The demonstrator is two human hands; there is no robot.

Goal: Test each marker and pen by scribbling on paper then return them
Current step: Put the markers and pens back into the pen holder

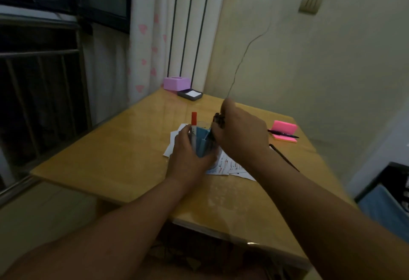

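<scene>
A clear cup (202,133) with blue card inside stands on scribbled white paper (230,165) in the middle of the wooden table (110,160). A red-capped marker (194,118) sticks up out of the cup. My left hand (188,151) wraps around the cup's near side. My right hand (241,131) grips dark pens (218,120) at the cup's right rim, their lower ends in the cup. Another black pen (284,134) lies across a pink sticky-note pad (284,130) to the right.
A purple box (176,83) and a dark tray with white notes (190,94) sit at the table's far corner by the curtain. A thin dark stick (285,158) lies right of my right wrist. A window rail runs along the left, a dark bin at the right.
</scene>
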